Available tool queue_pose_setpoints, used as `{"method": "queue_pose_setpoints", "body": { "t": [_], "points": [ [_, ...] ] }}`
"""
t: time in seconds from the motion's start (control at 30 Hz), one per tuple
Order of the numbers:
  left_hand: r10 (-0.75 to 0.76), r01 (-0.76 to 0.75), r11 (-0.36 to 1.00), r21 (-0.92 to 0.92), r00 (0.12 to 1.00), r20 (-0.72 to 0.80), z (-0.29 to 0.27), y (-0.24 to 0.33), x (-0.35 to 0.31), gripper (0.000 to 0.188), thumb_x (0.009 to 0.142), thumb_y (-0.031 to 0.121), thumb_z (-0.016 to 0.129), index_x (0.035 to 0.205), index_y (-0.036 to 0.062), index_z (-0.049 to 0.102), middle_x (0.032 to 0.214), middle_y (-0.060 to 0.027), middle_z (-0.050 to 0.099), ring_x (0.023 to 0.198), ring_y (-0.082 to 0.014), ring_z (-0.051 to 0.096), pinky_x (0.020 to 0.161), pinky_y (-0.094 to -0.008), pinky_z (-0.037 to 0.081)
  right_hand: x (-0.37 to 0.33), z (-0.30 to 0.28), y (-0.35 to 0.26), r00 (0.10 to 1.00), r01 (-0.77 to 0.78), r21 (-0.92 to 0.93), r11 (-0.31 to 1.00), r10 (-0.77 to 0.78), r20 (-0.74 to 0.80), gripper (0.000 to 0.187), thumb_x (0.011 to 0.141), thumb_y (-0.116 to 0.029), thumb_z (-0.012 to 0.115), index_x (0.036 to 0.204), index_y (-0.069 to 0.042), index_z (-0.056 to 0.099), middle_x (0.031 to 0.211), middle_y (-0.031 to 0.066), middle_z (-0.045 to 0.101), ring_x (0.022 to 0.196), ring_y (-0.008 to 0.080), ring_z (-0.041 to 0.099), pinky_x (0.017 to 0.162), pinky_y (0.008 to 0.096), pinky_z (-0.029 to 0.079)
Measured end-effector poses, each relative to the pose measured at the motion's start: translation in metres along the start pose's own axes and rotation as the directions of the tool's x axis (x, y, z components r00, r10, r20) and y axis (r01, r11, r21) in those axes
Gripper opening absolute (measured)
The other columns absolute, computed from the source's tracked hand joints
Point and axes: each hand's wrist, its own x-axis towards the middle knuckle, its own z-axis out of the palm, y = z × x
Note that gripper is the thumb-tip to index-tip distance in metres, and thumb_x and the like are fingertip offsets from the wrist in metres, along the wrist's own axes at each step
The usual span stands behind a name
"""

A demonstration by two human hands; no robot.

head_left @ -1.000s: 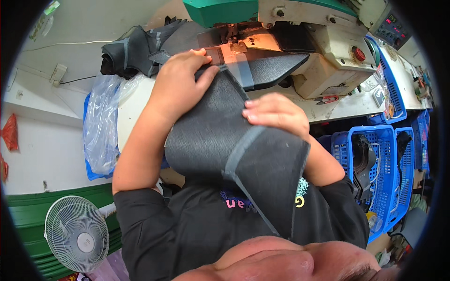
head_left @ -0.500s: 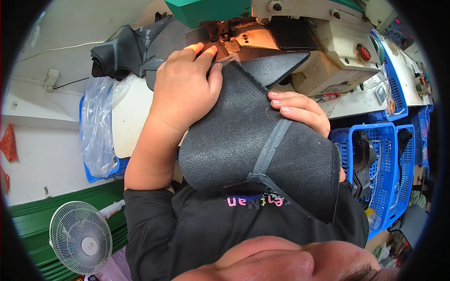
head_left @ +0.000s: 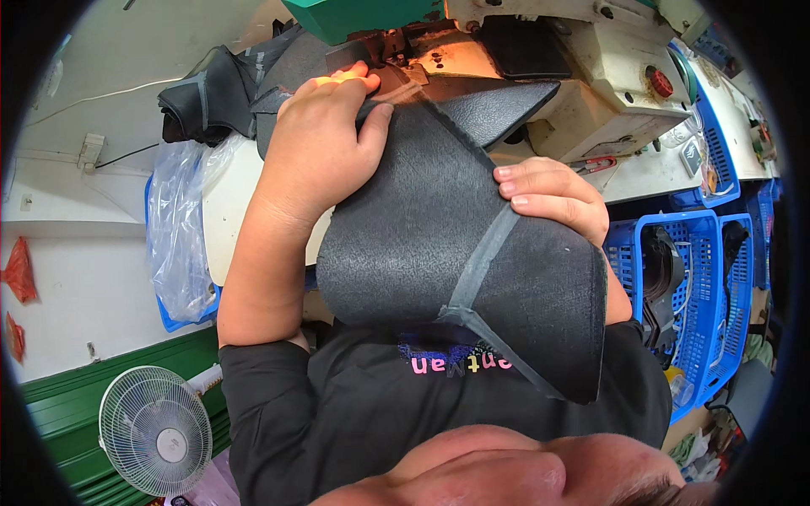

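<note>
A large black leather piece (head_left: 396, 228) with grey seam tape curves in front of my chest, its far end under the sewing machine head (head_left: 371, 17). My left hand (head_left: 325, 143) rests at its far left edge near the needle area, fingers bent and lit orange, thumb against the leather; the edge runs between thumb and fingers. My right hand (head_left: 553, 198) grips the right edge, fingers on top and thumb hidden beneath. A pointed black flap (head_left: 498, 114) sticks out to the right beyond the seam.
More taped black leather (head_left: 207, 97) lies bunched at the far left. A white machine housing with a red knob (head_left: 659, 82) stands at right, above blue baskets (head_left: 675, 221). Clear plastic bags (head_left: 177, 228) hang at left; a fan (head_left: 156, 430) stands lower left.
My left hand has drawn slightly left and its fingers have bent more. My right hand still holds the right edge, a little further right in the picture. The view has shifted slightly.
</note>
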Motion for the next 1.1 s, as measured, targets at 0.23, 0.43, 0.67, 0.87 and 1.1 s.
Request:
{"method": "queue_pose_setpoints", "body": {
  "t": [0.23, 0.43, 0.67, 0.87, 1.1],
  "points": [
    [0.040, -0.040, 0.998, 0.037, 0.999, 0.002, 0.015, -0.031, 0.024, 0.032, 0.096, 0.021, 0.058, 0.118, -0.0008, 0.066, 0.123, -0.0208, 0.067, 0.114, -0.0408, 0.061, 0.098, -0.0430, 0.049, 0.027, -0.002, 0.009, 0.992, 0.097, -0.229, 0.969, -0.075, 0.104, 0.028, 0.077, -0.016, 0.071, 0.100, 0.001, 0.073, 0.104, 0.0139, 0.074, 0.101, 0.0331, 0.071, 0.084, 0.0431, 0.053],
    [0.078, -0.078, 0.997, -0.007, 0.996, 0.043, 0.014, -0.053, 0.044, 0.029, 0.096, 0.018, 0.061, 0.118, 0.0000, 0.065, 0.113, -0.0189, 0.069, 0.108, -0.0407, 0.061, 0.094, -0.0434, 0.050, 0.040, 0.004, 0.023, 0.975, 0.194, -0.321, 0.927, -0.148, 0.163, 0.034, 0.063, -0.007, 0.068, 0.097, -0.003, 0.072, 0.101, 0.0089, 0.074, 0.095, 0.0304, 0.070, 0.084, 0.0434, 0.052],
    [0.032, 0.039, 0.952, -0.303, 0.974, 0.225, 0.011, -0.086, 0.075, 0.034, 0.098, 0.023, 0.060, 0.125, 0.0035, 0.065, 0.124, -0.0139, 0.070, 0.115, -0.0280, 0.065, 0.096, -0.0374, 0.050, 0.052, 0.022, 0.033, 0.969, 0.202, -0.430, 0.880, -0.117, 0.215, 0.037, 0.061, -0.013, 0.077, 0.097, -0.009, 0.071, 0.105, 0.0011, 0.072, 0.096, 0.0237, 0.065, 0.089, 0.0409, 0.049],
    [0.049, -0.005, 0.979, -0.204, 0.976, 0.212, 0.019, -0.104, 0.094, 0.033, 0.099, 0.024, 0.059, 0.126, 0.0050, 0.065, 0.124, -0.0141, 0.069, 0.116, -0.0305, 0.064, 0.097, -0.0384, 0.050, 0.054, 0.040, 0.026, 0.997, 0.060, -0.646, 0.761, -0.009, 0.082, 0.040, 0.065, -0.029, 0.084, 0.100, -0.016, 0.071, 0.112, -0.0057, 0.070, 0.101, 0.0191, 0.060, 0.094, 0.0376, 0.044],
    [-0.057, 0.008, 0.981, 0.193, 0.966, 0.251, -0.014, -0.139, 0.097, 0.033, 0.101, 0.025, 0.058, 0.127, 0.0068, 0.066, 0.125, -0.0144, 0.069, 0.117, -0.0334, 0.064, 0.098, -0.0395, 0.050, 0.058, 0.048, 0.021, 0.995, 0.039, -0.703, 0.710, 0.040, 0.096, 0.040, 0.074, -0.042, 0.079, 0.104, -0.017, 0.072, 0.114, -0.0077, 0.067, 0.105, 0.0173, 0.056, 0.098, 0.0381, 0.039]
  ]
}}
